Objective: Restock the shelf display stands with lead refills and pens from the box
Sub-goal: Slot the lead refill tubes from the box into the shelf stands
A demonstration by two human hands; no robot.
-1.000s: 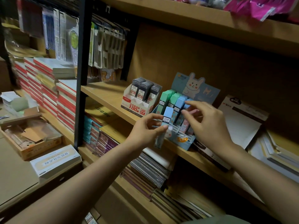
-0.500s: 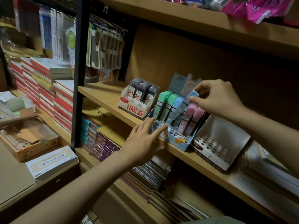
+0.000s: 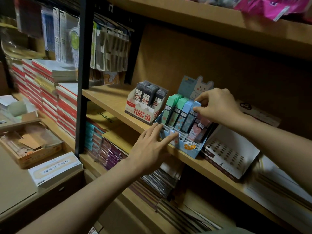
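Leftmost, the left hand [image 3: 152, 146] lies spread, fingers straight, pressing the front lip of the blue display stand [image 3: 190, 146] on the shelf [image 3: 109, 100]. At about two o'clock from it, the right hand [image 3: 217, 107] pinches the cap of a blue lead refill case [image 3: 191, 114], which stands in the stand's back rows beside the green ones. Its long axis runs steeply up and down, cap leaning toward one o'clock, foot toward the slots. A skewed push could probably jam it against a neighbour or tip the light stand backward, should the bracing fingers slip.
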